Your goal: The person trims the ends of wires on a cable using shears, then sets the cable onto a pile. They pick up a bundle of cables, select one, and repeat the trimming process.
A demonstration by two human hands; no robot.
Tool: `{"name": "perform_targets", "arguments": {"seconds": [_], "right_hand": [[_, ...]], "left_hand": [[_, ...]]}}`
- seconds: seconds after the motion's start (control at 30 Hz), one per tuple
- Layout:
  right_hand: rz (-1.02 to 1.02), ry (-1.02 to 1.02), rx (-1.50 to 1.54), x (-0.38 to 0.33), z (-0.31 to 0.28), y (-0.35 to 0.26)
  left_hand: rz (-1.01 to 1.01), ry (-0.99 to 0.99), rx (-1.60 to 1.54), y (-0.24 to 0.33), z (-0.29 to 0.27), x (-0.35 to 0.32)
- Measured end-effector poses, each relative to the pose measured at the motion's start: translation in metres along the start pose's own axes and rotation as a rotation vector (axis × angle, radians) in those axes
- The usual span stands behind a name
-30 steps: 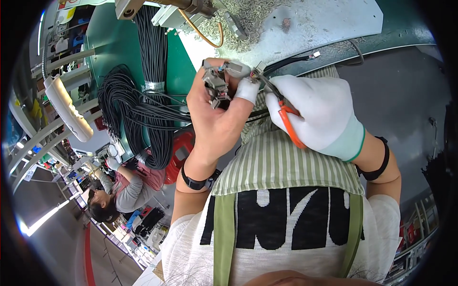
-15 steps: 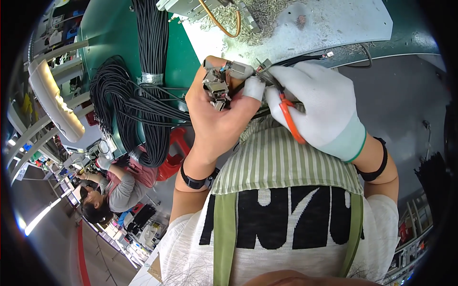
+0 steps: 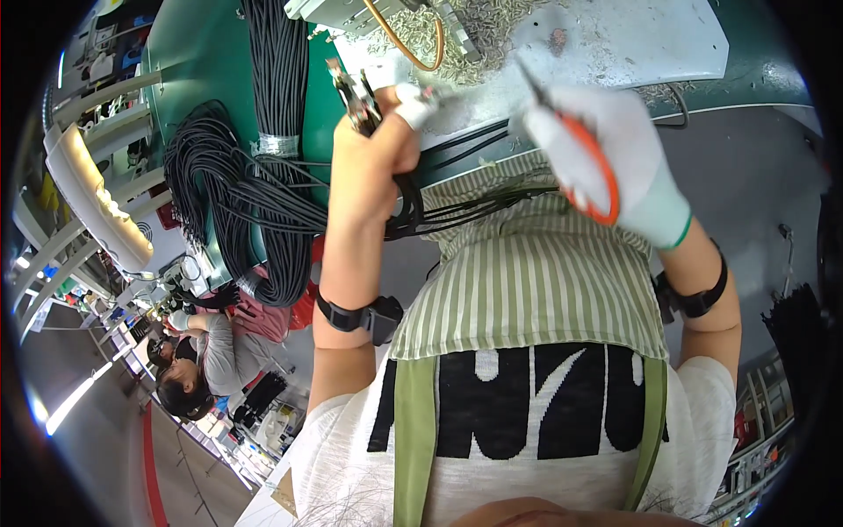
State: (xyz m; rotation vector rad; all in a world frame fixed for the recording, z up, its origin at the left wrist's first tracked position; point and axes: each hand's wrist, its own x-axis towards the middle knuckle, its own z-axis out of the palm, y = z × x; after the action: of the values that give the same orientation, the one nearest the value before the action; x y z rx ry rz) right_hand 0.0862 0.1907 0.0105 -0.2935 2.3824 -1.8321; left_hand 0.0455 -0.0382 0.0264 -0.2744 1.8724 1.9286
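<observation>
My left hand (image 3: 371,171), with white covers on some fingertips, is closed around several black cables that end in metal connectors (image 3: 349,98). It is raised near the edge of the pale board. From its underside the black cables (image 3: 474,211) run across the striped apron. My right hand (image 3: 625,145), in a white glove with a green cuff, is blurred by motion. It grips orange-handled scissors (image 3: 601,171), whose dark pointed tip aims up and left, apart from the left hand.
The pale board (image 3: 650,44) on the green table carries heaps of small metallic-looking bits (image 3: 492,26). A grey device (image 3: 342,13) with an orange-brown cord stands at the back. Thick black cable bundles (image 3: 211,167) lie at the left. Another person (image 3: 219,356) works farther left.
My hands have drawn apart. The left hand has turned and lifted the connectors up and left; the right hand has moved right with the scissors, away from the cable ends.
</observation>
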Motion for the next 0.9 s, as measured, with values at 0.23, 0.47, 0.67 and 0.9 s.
{"name": "perform_targets", "arguments": {"seconds": [0.23,0.47,0.67,0.9], "right_hand": [[-0.422,-0.036,-0.118,0.075,-0.027,0.008],[0.225,-0.251,0.399,0.09,-0.024,-0.006],[0.213,-0.278,0.342,0.092,-0.022,-0.005],[0.248,-0.315,0.422,0.092,-0.028,-0.006]], "left_hand": [[-0.011,-0.154,-0.155,0.012,0.004,0.048],[0.087,-0.085,0.084,0.019,0.008,0.052],[0.313,-0.061,0.283,0.023,0.013,0.047],[0.318,0.003,0.304,0.021,0.023,0.038]]}}
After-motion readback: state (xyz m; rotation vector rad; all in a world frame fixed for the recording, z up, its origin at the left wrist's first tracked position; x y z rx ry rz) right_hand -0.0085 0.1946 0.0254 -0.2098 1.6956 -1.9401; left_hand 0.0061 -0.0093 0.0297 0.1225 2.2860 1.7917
